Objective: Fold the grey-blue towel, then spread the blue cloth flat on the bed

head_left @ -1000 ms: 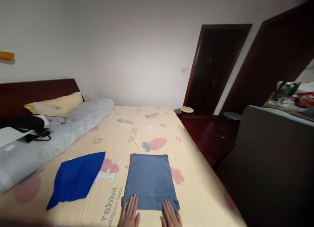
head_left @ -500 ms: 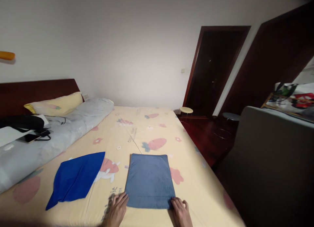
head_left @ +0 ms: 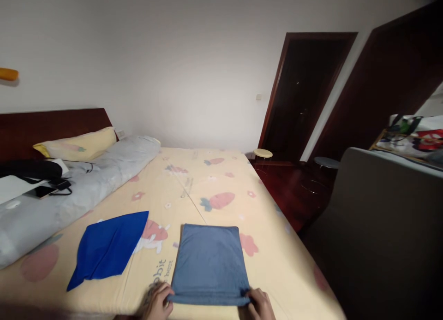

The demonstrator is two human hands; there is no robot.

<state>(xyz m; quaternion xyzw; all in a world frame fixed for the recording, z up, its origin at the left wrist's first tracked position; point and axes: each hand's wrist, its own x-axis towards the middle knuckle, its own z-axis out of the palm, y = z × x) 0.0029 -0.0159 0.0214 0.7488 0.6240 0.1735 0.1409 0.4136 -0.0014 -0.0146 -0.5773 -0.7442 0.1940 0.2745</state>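
A folded grey-blue towel (head_left: 208, 262) lies flat on the yellow patterned bed sheet (head_left: 194, 191) near the bed's front edge. My left hand (head_left: 158, 302) pinches the towel's near left corner. My right hand (head_left: 260, 304) pinches its near right corner. The near edge looks slightly raised off the sheet. A bright blue cloth (head_left: 107, 248) lies spread to the left of the towel, apart from both hands.
A long grey rolled duvet (head_left: 69, 191) and a yellow pillow (head_left: 78, 144) lie along the left, with a phone (head_left: 40, 191) and dark items on top. A grey chair back (head_left: 384, 228) stands at the right. Dark wooden floor, two stools and a doorway (head_left: 304, 94) lie beyond.
My hands moved from lying flat on the towel's near edge out to its two near corners and closed on them. The towel now sits slightly nearer me.
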